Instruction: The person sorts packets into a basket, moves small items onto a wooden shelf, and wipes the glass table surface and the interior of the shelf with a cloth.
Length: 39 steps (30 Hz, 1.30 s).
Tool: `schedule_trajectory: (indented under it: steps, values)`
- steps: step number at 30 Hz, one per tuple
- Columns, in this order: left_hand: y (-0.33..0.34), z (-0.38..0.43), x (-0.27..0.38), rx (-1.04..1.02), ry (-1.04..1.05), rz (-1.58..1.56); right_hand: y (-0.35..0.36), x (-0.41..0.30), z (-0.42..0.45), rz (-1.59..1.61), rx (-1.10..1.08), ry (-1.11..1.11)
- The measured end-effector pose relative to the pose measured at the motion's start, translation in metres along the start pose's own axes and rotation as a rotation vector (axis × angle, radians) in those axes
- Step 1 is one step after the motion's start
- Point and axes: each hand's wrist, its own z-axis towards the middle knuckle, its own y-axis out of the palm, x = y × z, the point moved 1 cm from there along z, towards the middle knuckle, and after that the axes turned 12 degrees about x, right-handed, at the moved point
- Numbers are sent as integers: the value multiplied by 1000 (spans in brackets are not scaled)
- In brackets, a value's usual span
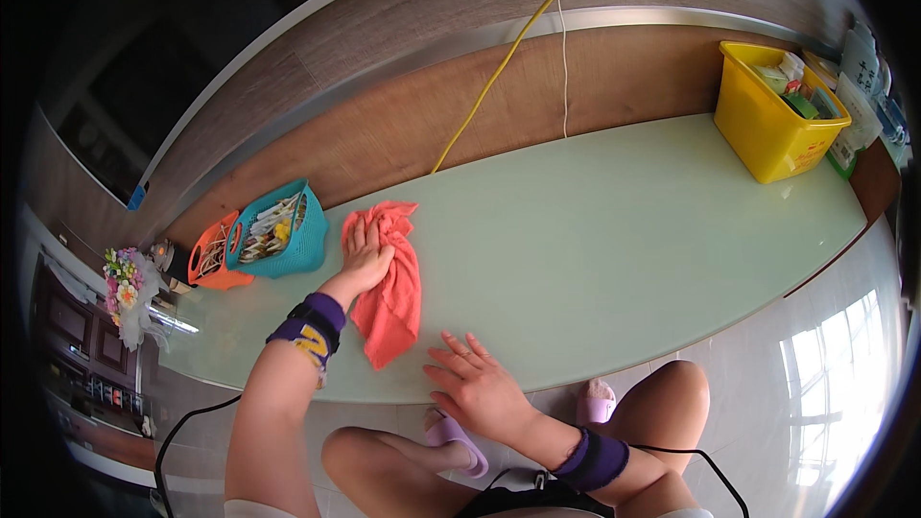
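A coral-red cloth [392, 288] lies bunched and creased on the pale green glass-like tabletop [575, 252], left of the middle. My left hand [365, 259] grips its upper left part, the palm pressed down over the folds. The lower end of the cloth hangs loose toward me, flat on the surface. My right hand [478, 388] is at the front edge of the table, empty, with its fingers apart; whether its fingertips touch the top, I cannot tell. Both wrists wear dark purple bands.
Left of the cloth stand a teal plastic basket [306, 241] of small packets and an orange basket [209, 259]. A flower bouquet [126, 288] is farther left. A yellow bin [763, 122] with boxes stands at the far right. A yellow cord [504, 65] and white cable [564, 72] run behind.
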Motion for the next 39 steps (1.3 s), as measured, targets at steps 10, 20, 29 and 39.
schedule_trajectory:
  steps: [10,20,29,39]
  values:
    - [39,33,96,-86,52,37,-65,14,-4,35,251,150]
    - [70,33,230,-105,433,40,-145,23,-10,-35,422,361]
    - [87,-23,290,-127,774,-66,-172,38,-19,-105,647,392]
    - [66,-86,230,130,842,-553,-161,55,-13,-71,646,315]
